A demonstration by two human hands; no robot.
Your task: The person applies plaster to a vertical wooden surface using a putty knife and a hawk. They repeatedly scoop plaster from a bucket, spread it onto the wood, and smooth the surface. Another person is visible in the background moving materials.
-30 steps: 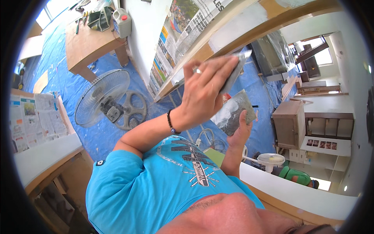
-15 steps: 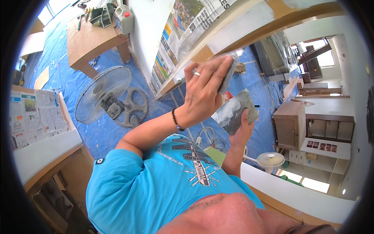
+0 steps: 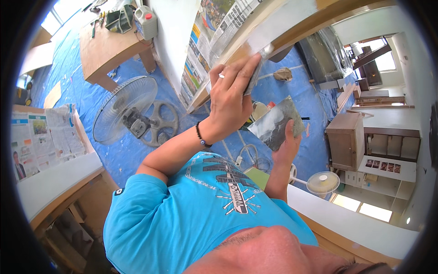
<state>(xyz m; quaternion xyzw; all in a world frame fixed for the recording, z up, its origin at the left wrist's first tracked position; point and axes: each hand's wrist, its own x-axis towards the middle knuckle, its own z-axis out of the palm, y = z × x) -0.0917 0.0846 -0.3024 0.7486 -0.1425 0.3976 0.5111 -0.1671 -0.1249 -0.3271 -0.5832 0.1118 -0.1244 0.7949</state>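
Blue tarp floor (image 3: 283,98), workshop clutter, filler going onto a white board edge (image 3: 292,23).

I saw the left hand (image 3: 230,102) clenched on a putty knife (image 3: 255,73), blade pressed flat against that edge, newspaper (image 3: 214,41) masking the panel just beside it. The right hand (image 3: 287,141) gripped a grey mortar board (image 3: 276,123) from below, tilted, smeared with filler, held near and under the blade. My read on risk: the board's tilt could have let filler slide off onto the tarp or the green container (image 3: 255,112) below; too steep a blade angle could have gouged the edge or dragged paste onto the newspaper. A floor fan (image 3: 130,112) lay on its side well apart on the tarp; a wooden table (image 3: 109,50) with a plastic jug (image 3: 146,20) stood further back.
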